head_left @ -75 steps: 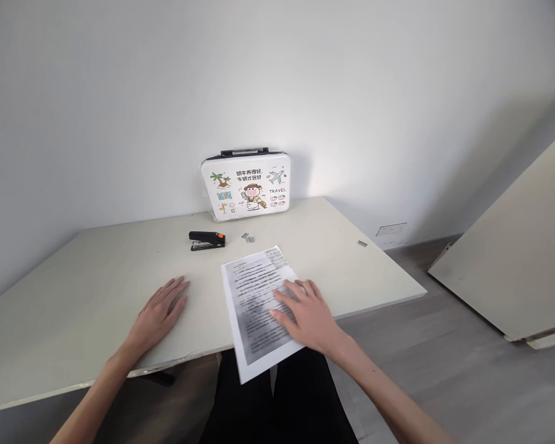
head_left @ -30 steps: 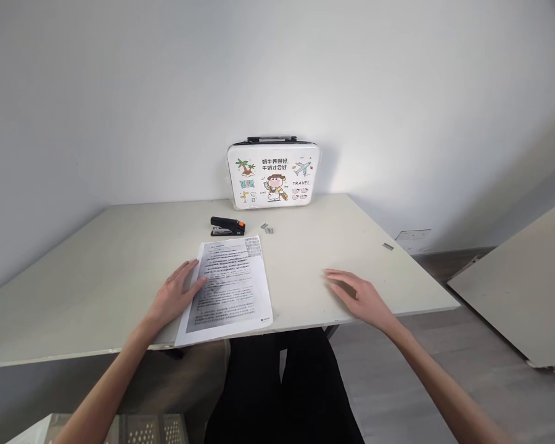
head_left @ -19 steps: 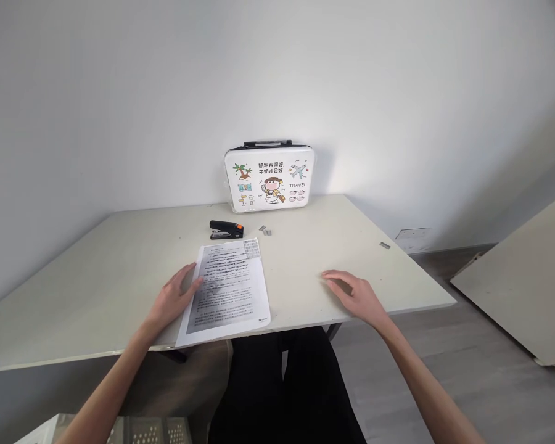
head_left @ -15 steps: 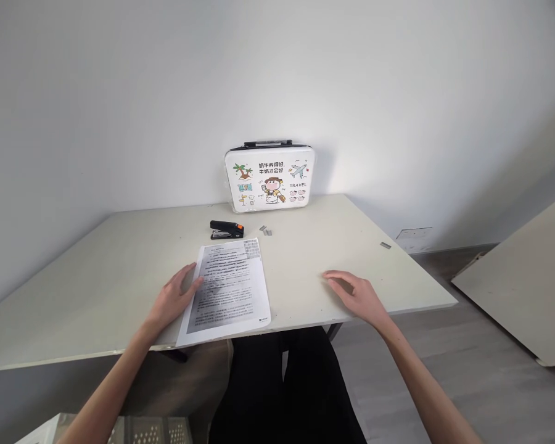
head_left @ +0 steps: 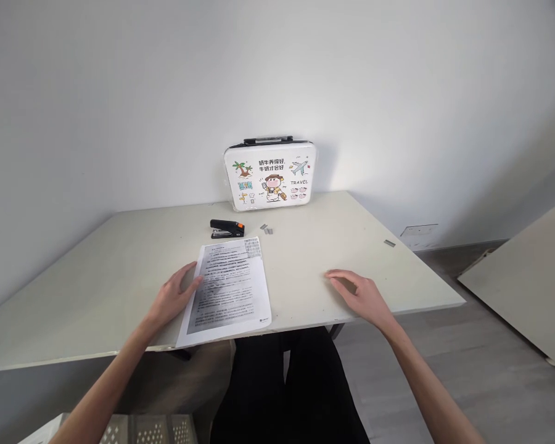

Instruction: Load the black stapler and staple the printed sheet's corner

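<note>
A printed sheet of paper (head_left: 231,287) lies flat at the table's front edge; whether more sheets lie under it I cannot tell. My left hand (head_left: 173,296) rests open on the table at the sheet's left side, its thumb touching the paper. My right hand (head_left: 358,295) lies on the tabletop to the right, apart from the paper, fingers loosely bent and thumb apart, holding nothing. Just beyond the sheet's top edge sits a black stapler (head_left: 227,229) with an orange button. Small strips of staples (head_left: 267,230) lie right of the stapler.
A white case (head_left: 272,176) with cartoon prints stands against the wall at the back of the pale table (head_left: 97,277). Another staple strip (head_left: 389,243) lies near the table's right edge. A pale panel (head_left: 522,290) stands at right, and perforated baskets (head_left: 152,430) are below left.
The view has shifted very slightly. Both hands, the paper and the stapler keep their places on the table.
</note>
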### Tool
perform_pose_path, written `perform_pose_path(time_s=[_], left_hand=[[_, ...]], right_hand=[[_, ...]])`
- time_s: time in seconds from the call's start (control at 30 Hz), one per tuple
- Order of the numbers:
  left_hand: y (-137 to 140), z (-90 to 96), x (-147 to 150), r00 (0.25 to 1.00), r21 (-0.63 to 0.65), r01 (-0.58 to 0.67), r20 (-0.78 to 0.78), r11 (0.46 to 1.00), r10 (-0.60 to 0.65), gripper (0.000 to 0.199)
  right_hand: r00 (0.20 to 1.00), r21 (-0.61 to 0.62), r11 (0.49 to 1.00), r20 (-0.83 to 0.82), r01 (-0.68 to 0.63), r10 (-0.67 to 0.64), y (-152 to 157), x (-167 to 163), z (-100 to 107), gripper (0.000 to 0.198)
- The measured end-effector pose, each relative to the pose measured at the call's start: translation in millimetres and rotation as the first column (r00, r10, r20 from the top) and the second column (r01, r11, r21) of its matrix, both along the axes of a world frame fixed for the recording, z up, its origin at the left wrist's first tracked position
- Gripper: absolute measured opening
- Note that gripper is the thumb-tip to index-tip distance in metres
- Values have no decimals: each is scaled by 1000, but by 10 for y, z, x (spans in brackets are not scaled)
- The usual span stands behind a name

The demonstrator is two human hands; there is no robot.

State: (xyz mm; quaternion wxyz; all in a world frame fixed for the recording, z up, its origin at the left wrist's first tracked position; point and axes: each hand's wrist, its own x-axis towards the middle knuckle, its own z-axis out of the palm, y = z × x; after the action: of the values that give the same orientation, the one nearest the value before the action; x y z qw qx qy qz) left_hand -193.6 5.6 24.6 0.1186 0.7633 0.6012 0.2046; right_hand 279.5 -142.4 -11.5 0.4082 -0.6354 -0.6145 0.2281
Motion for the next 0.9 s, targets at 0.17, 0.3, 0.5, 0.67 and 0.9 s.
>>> perform_pose_path(time_s=[0.17,0.3,0.5,0.67,0.9], left_hand=[[342,106,108,994,180,111,-42,977,-105,66],[838,307,407,930,252,309,-279,917,-237,62],[1540,561,847,868,133,353,-416,926,-271,51],[1793,648,1005,840,14,303,-476,953,-260,40],[1499,841,1009,862,61,301,-445,952,-244,41]], right_hand=[[1000,-9,1000,7,-3,3,4,-4,5,33],[1000,-5,1000,-10,-10,10,9,2,-1,33],[1000,8,1000,-15,-18,19,36,11,-21,33],[1000,17,1000,-15,-21,21,58,18,-41,34],[999,28,999,-18,-44,44,61,20,-30,33]])
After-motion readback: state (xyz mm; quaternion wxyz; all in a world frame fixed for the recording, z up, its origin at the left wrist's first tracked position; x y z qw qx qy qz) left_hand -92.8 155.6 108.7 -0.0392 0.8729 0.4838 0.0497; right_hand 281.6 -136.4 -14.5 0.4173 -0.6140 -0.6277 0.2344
